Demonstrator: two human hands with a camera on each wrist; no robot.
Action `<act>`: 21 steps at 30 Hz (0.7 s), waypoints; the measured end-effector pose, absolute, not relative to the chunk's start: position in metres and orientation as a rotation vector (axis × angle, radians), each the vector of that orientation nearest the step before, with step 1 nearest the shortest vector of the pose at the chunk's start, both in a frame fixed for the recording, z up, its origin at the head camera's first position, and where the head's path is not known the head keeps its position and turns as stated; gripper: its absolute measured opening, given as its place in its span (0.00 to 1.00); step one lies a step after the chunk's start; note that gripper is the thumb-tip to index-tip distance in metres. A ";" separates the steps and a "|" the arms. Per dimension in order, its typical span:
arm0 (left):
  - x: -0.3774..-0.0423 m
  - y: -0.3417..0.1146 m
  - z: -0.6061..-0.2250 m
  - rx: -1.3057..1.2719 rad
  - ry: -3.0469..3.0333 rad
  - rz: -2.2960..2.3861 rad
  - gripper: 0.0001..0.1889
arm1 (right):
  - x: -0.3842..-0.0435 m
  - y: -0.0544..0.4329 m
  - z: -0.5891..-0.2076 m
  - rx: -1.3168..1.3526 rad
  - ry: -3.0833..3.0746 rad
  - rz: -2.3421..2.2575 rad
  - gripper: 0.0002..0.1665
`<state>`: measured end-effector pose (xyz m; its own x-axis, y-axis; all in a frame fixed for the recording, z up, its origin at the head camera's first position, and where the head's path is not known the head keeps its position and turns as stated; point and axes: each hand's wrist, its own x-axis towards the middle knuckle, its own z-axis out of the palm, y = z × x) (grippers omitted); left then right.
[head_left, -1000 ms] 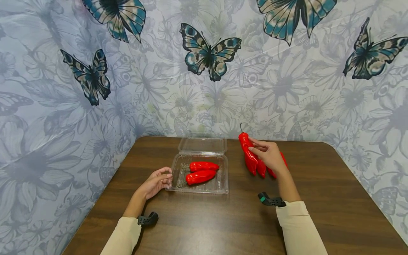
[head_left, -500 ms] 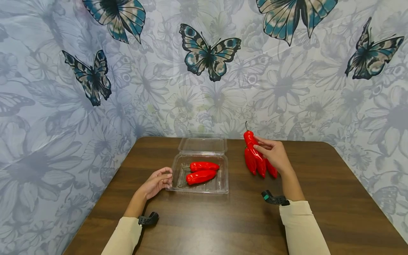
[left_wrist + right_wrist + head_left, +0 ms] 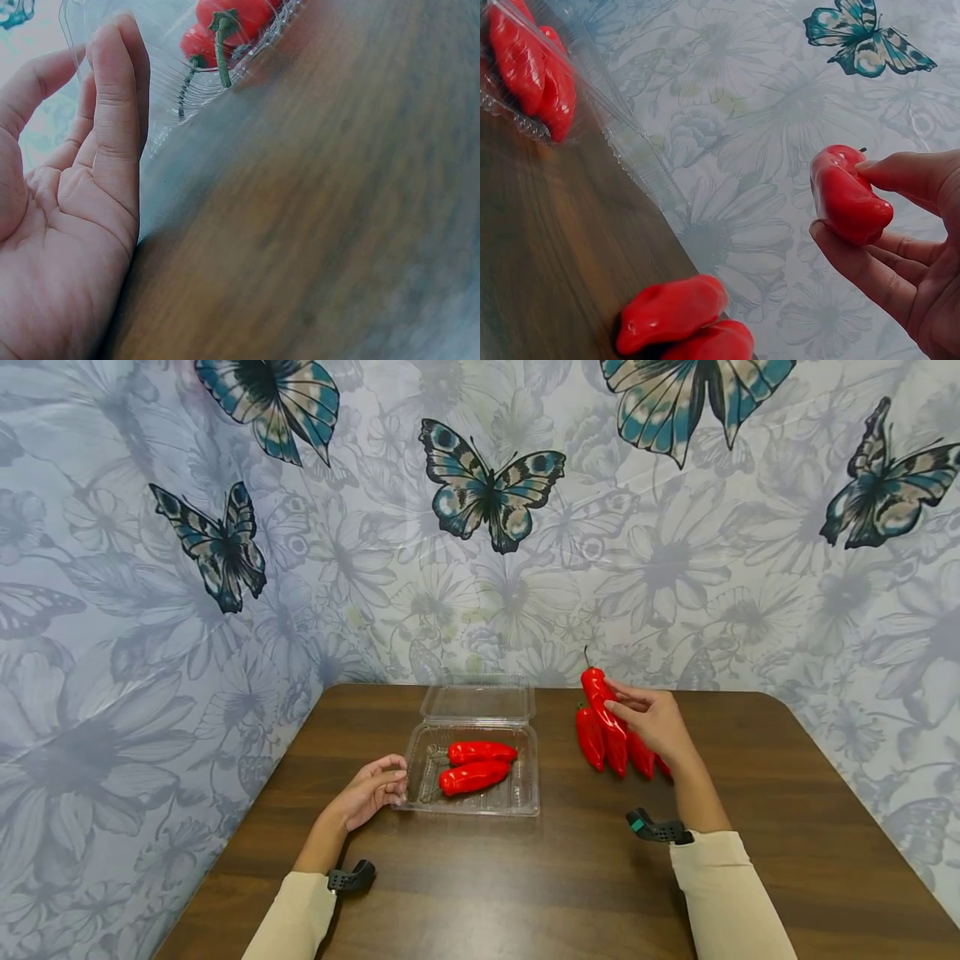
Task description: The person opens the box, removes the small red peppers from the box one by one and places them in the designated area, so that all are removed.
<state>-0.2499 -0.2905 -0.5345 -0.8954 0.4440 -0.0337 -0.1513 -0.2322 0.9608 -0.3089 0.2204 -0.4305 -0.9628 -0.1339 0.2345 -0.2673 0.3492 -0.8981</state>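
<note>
My left hand (image 3: 371, 793) pinches the left rim of a clear plastic clamshell container (image 3: 472, 813), thumb and fingers at its edge in the left wrist view. Two red peppers lie side by side inside it, one farther back (image 3: 482, 751) and one nearer (image 3: 472, 778); their green stems (image 3: 223, 52) point toward that hand. On the right, my right hand (image 3: 652, 724) holds another red pepper (image 3: 847, 195) between thumb and fingers, stem end up, raised over several red peppers on the table. Of these, one (image 3: 590, 739) shows at left, another (image 3: 641, 756) partly behind the hand.
The container's hinged lid (image 3: 477, 700) stands open toward the back. The brown wooden table (image 3: 495, 885) ends near a butterfly-patterned wall covering (image 3: 517, 610). Black bands (image 3: 352, 877) sit on both wrists.
My right hand has moved a little to the right with the pepper, showing more of the peppers on the table. My left hand stays at the container's rim.
</note>
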 end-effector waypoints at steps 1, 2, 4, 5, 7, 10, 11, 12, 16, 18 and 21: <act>-0.250 -0.291 -0.535 0.350 1.652 2.177 0.09 | -0.307 0.221 -0.429 0.368 -2.482 1.681 0.27; -0.250 -0.292 -0.535 0.353 1.650 2.178 0.08 | -0.305 0.221 -0.428 0.364 -2.487 1.671 0.27; -0.250 -0.292 -0.536 0.359 1.645 2.178 0.08 | -0.302 0.223 -0.425 0.359 -2.500 1.658 0.27; -0.251 -0.293 -0.536 0.360 1.642 2.178 0.08 | -0.300 0.224 -0.424 0.356 -2.509 1.646 0.27; -0.251 -0.294 -0.536 0.368 1.637 2.177 0.08 | -0.297 0.227 -0.423 0.355 -2.527 1.612 0.27; -0.251 -0.296 -0.538 0.382 1.631 2.175 0.08 | -0.293 0.231 -0.423 0.356 -2.550 1.550 0.27; -0.252 -0.296 -0.538 0.386 1.628 2.175 0.08 | -0.292 0.233 -0.423 0.354 -2.555 1.532 0.27; -0.252 -0.297 -0.539 0.391 1.625 2.174 0.08 | -0.290 0.235 -0.423 0.353 -2.559 1.509 0.27; -0.252 -0.298 -0.540 0.426 1.611 2.173 0.09 | -0.283 0.241 -0.425 0.326 -2.568 1.474 0.28; -0.252 -0.299 -0.541 0.451 1.602 2.173 0.09 | -0.278 0.244 -0.426 0.312 -2.573 1.469 0.29; -0.252 -0.300 -0.542 0.470 1.594 2.173 0.10 | -0.271 0.248 -0.429 0.290 -2.583 1.447 0.29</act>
